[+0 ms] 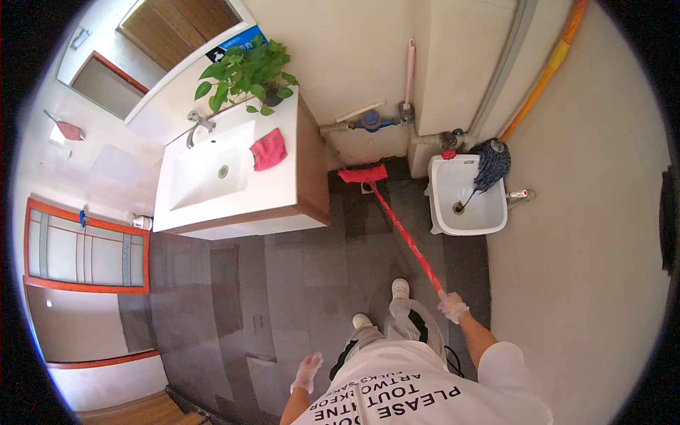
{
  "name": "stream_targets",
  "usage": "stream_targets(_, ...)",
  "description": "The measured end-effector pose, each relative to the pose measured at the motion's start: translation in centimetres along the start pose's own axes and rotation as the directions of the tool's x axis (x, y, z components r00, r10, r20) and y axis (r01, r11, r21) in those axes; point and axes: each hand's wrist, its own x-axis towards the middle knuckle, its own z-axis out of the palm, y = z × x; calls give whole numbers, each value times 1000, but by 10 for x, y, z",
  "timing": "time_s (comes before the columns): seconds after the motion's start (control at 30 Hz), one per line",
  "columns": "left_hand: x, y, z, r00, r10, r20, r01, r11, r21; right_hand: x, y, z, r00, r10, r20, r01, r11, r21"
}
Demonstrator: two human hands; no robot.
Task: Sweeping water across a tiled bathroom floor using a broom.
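My right hand, in a clear thin glove, is closed around the upper end of the red handle of a broom. The broom slants away from me, and its wide red head rests on the dark floor by the far wall, between the vanity and the mop sink. A small floor drain shows right beside the head. My left hand, gloved the same way, hangs low at my left side over the floor. Its fingers are loosely extended and hold nothing.
To the left stands a white-topped vanity with a basin, a faucet, a pink cloth and a potted plant. A white mop sink with a dark mop is on the right. Pipes run along the far wall.
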Motion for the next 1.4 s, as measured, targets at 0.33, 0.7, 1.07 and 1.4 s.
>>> stream_targets(0.33, 4, -44, -27, 971, 155, 180, -232, 777, 586, -54, 37, 18, 970, 53, 237, -94, 982, 163)
stream_targets(0.7, 22, -62, -51, 999, 39, 27, -39, 999, 1, -33, 32, 77, 809, 67, 583, -424, 754, 502)
stream_targets(1.07, 28, -120, -74, 927, 304, 218, -361, 883, 301, -90, 85, 68, 952, 92, 294, -171, 951, 258)
stream_targets(1.4, 3, -111, -65, 1000, 15, -20, -16, 1000, -9, -90, 39, 81, 956, -8, 294, -58, 975, 215)
